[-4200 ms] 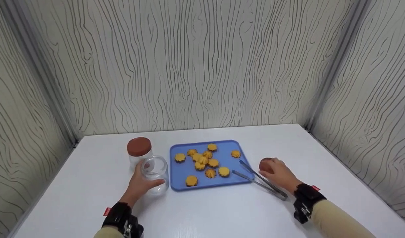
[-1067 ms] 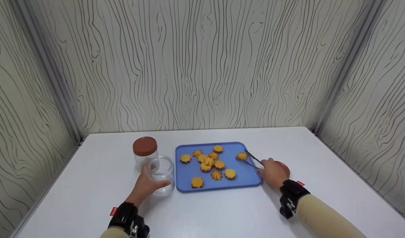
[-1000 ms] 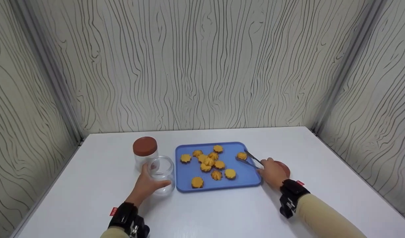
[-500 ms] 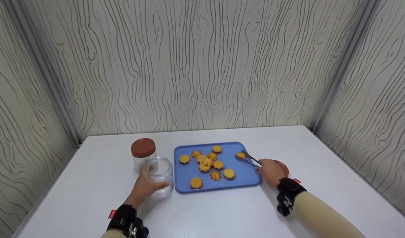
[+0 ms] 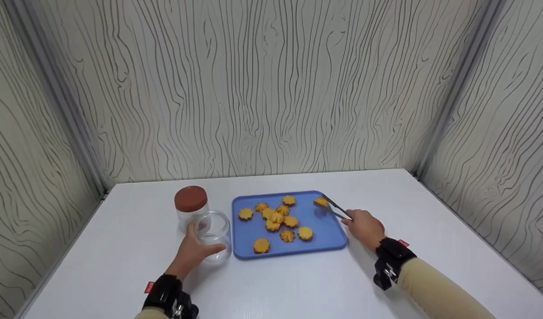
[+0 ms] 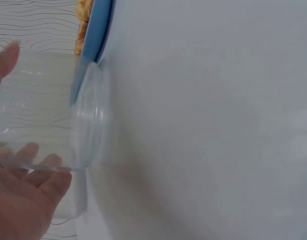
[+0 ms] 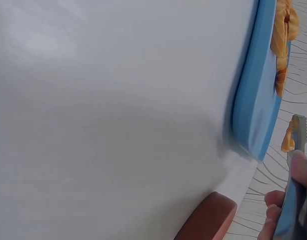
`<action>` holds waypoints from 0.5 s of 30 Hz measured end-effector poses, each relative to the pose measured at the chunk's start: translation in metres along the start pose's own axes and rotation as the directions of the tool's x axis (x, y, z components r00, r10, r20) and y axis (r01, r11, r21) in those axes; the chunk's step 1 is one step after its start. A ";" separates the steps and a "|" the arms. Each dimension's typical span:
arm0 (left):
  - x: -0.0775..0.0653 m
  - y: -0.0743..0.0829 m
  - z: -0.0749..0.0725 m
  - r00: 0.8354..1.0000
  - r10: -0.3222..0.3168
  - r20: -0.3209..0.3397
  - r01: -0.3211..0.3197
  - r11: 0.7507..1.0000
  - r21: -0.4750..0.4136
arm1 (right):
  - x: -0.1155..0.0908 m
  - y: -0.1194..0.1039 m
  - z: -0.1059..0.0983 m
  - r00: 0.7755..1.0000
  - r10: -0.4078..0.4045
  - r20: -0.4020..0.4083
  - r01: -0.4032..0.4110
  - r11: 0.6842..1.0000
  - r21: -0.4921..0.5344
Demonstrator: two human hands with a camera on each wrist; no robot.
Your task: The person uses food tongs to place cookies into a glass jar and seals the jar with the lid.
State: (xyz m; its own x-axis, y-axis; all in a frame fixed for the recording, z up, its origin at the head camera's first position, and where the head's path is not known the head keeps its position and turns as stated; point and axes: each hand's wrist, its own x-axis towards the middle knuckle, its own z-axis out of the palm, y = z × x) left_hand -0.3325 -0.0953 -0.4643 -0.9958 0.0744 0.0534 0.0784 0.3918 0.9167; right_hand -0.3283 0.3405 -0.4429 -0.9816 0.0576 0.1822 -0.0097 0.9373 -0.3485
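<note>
My left hand [image 5: 189, 256] holds an uncapped clear jar [image 5: 215, 241], thumb and fingers round its sides, just left of the blue tray [image 5: 327, 237]. In the left wrist view the fingers [image 6: 54, 187] show through and below the clear wall. With my right hand [image 5: 364, 228] I grip metal tongs [image 5: 336, 206] over the tray's right side. A yellow fluted cookie [image 5: 320, 201] sits between the tong tips, raised off the tray; the right wrist view shows the same cookie [image 7: 288, 140] at the serrated ends. Several more cookies [image 5: 277, 217] lie on the tray, some heaped mid-tray.
A second jar with a brown lid [image 5: 190, 198] stands behind the clear one, at the back left. A loose brown lid [image 7: 208, 217] lies on the white table right of the tray, mostly hidden behind my right hand in the head view. Patterned panels [image 5: 262, 88] enclose the table.
My right hand has gone from the loose brown lid to the tongs, which lay across the tray's edge. Their tips closed on the right-hand cookie and lifted it. My left hand stays on the jar.
</note>
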 end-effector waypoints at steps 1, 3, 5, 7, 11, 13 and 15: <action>0.000 0.000 0.000 1.000 -0.002 0.002 0.002 1.000 0.002 | 0.000 -0.001 -0.001 1.000 0.003 0.003 -0.003 1.000 0.000; -0.001 0.000 0.000 1.000 0.000 0.002 0.000 1.000 0.003 | -0.002 -0.003 -0.002 1.000 -0.002 0.005 0.002 1.000 0.007; -0.001 0.000 0.000 1.000 0.003 0.001 -0.003 1.000 -0.002 | -0.002 -0.006 -0.003 1.000 -0.016 0.000 0.016 1.000 0.024; 0.000 0.000 0.000 1.000 0.005 0.002 -0.005 1.000 -0.005 | -0.003 -0.008 -0.004 0.999 -0.038 -0.009 0.038 0.998 0.042; 0.000 -0.001 0.001 1.000 0.006 0.003 -0.006 1.000 -0.013 | -0.005 -0.015 -0.005 0.995 -0.090 -0.036 0.093 0.989 0.110; 0.000 -0.001 0.001 1.000 0.013 -0.001 -0.013 1.000 -0.016 | -0.005 -0.018 -0.005 0.992 -0.121 -0.048 0.126 0.981 0.145; -0.001 -0.001 0.001 1.000 0.020 -0.004 -0.020 1.000 -0.018 | -0.005 -0.023 -0.005 0.989 -0.139 -0.058 0.146 0.977 0.157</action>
State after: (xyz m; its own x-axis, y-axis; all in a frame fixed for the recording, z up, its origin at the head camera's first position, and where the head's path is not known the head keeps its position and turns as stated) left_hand -0.3316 -0.0951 -0.4653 -0.9942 0.0786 0.0729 0.0972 0.3737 0.9225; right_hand -0.3218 0.3207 -0.4309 -0.9579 -0.0530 0.2823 -0.1830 0.8700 -0.4577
